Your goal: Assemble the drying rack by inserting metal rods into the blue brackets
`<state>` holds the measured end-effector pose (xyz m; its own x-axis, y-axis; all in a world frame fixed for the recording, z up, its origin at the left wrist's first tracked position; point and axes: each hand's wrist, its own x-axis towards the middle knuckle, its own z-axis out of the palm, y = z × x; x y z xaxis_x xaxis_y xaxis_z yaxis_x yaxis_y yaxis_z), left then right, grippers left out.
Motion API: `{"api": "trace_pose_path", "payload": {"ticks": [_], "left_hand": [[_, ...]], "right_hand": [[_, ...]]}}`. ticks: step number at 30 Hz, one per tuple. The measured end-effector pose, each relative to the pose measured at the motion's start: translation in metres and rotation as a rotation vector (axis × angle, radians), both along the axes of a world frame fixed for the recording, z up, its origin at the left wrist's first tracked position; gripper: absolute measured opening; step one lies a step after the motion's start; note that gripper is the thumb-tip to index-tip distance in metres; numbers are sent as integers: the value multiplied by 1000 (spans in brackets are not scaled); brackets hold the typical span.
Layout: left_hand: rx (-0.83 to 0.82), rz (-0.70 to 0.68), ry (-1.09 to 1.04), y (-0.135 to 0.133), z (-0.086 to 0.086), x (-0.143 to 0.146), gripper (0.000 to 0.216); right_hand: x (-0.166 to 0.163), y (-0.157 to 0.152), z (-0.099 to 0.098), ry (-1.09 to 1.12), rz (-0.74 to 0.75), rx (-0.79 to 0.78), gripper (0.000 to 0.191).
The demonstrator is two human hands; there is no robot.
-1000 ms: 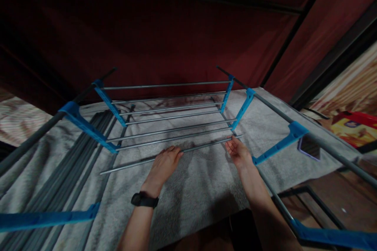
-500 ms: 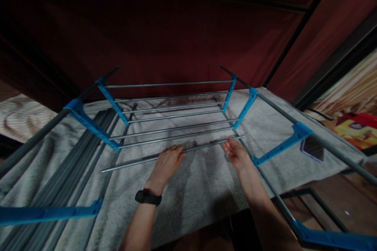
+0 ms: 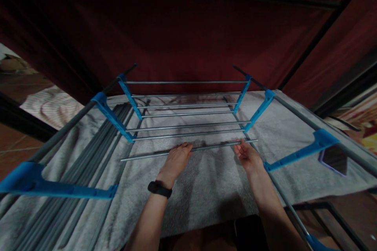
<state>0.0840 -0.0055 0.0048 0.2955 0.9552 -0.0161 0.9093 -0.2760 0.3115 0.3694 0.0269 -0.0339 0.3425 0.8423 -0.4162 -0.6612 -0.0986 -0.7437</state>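
Note:
A loose grey metal tube point(image 3: 216, 146) lies crosswise between my two hands, both ends sticking out past them. My left hand point(image 3: 179, 157), below a dark wristband, is closed over the tube left of its middle. Near the tube's right end, my right hand point(image 3: 246, 153) pinches it with the fingertips. Beyond stands a rack frame of long grey side poles with blue plastic brackets point(image 3: 113, 117). Several crossbars point(image 3: 188, 126) span the brackets at the far end. The nearer right bracket point(image 3: 300, 154) and nearer left bracket point(image 3: 59, 188) carry no crossbar.
A bundle of grey tubes point(image 3: 85, 160) lies along the left on a grey fleecy blanket point(image 3: 203, 196). A phone point(image 3: 334, 160) rests at the right. Dark red fabric point(image 3: 188, 39) hangs behind the rack. A striped cloth point(image 3: 51, 104) is at the far left.
The camera view has shifted left, so the rack and hands appear further right. Both hands keep hold of the tube, which looks slightly more level.

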Motion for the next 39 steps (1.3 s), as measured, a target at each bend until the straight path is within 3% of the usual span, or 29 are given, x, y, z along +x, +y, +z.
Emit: {"api": "trace_pose_path", "payload": {"ticks": [7, 22, 39], "left_hand": [[45, 8, 23, -4, -3, -4, 24], [51, 17, 54, -7, -3, 3, 38], [42, 26, 83, -9, 4, 13, 40]], "right_hand": [[13, 11, -7, -37, -40, -137, 20], [12, 12, 4, -35, -26, -255, 21], [2, 13, -5, 16, 84, -220, 22]]}}
